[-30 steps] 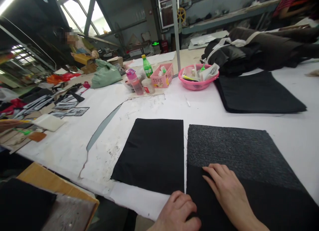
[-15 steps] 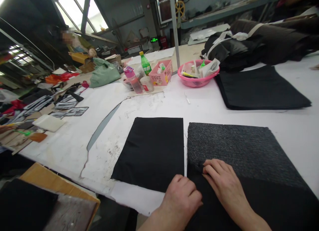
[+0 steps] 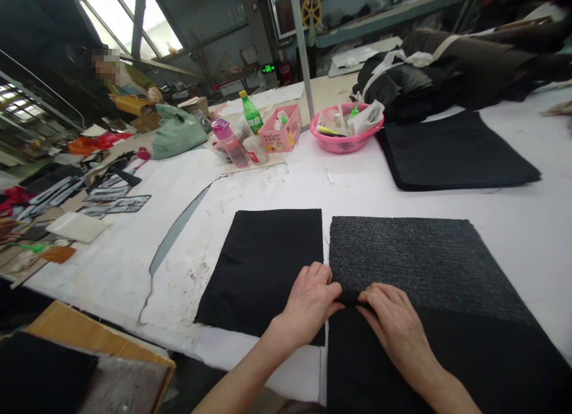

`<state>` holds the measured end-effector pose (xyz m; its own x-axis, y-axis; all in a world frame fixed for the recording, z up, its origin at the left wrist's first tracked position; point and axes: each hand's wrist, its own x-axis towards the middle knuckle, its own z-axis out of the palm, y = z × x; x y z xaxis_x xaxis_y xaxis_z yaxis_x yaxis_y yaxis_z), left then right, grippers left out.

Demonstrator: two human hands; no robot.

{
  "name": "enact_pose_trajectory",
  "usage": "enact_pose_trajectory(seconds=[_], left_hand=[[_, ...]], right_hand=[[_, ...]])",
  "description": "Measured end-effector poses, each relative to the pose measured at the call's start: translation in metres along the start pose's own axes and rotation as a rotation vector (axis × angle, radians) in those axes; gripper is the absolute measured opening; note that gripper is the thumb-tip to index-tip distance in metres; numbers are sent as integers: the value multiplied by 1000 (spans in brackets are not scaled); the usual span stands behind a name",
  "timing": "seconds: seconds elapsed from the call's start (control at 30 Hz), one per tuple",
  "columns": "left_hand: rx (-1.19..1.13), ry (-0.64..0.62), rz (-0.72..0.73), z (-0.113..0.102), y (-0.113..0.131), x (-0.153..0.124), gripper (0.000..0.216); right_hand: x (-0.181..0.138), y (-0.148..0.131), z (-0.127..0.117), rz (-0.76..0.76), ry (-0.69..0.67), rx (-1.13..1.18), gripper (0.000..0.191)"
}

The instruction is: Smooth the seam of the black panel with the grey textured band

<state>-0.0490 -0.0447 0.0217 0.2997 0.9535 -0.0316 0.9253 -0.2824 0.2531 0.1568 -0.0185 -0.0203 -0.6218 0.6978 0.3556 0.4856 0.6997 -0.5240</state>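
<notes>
A smooth black cloth (image 3: 473, 360) covers the near part of a dark grey, ribbed-looking fabric piece (image 3: 415, 256) on the table. At the cloth's left end, my left hand (image 3: 313, 298) pinches its upper edge with thumb and fingers. My right hand (image 3: 395, 318) grips the same edge just to the right, its fingers bent over the fold. A short raised strip of the cloth spans the gap between both hands. Beside it on the left lies a flat black fabric square (image 3: 268, 265), partly under my left wrist.
A stack of black cloth (image 3: 460, 152) lies at the back right, before a bundle of dark fabric (image 3: 465, 68). A pink basin (image 3: 346, 143), pink box (image 3: 286, 131) and green bottle (image 3: 251, 113) stand farther back. A person (image 3: 129, 80) is at the far left.
My left hand has moved up and now pinches the black cloth's edge next to my right hand. The right hand keeps nearly the same place on the cloth. The view has shifted slightly.
</notes>
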Motion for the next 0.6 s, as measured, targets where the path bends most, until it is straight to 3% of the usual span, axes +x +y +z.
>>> enact_pose_trajectory(seconds=[0.17, 0.37, 0.5, 0.6], left_hand=[[-19, 30, -18, -3, 2, 1, 38], [-66, -10, 63, 11, 9, 10, 16], [-137, -17, 54, 12, 6, 9, 12], [-179, -24, 62, 10, 5, 9, 10]], right_hand=[[-1, 1, 3, -4, -6, -10, 13], [-1, 4, 1, -6, -27, -55, 18], [-9, 20, -12, 18, -49, -160, 28], [-21, 41, -33, 35, 16, -271, 41]])
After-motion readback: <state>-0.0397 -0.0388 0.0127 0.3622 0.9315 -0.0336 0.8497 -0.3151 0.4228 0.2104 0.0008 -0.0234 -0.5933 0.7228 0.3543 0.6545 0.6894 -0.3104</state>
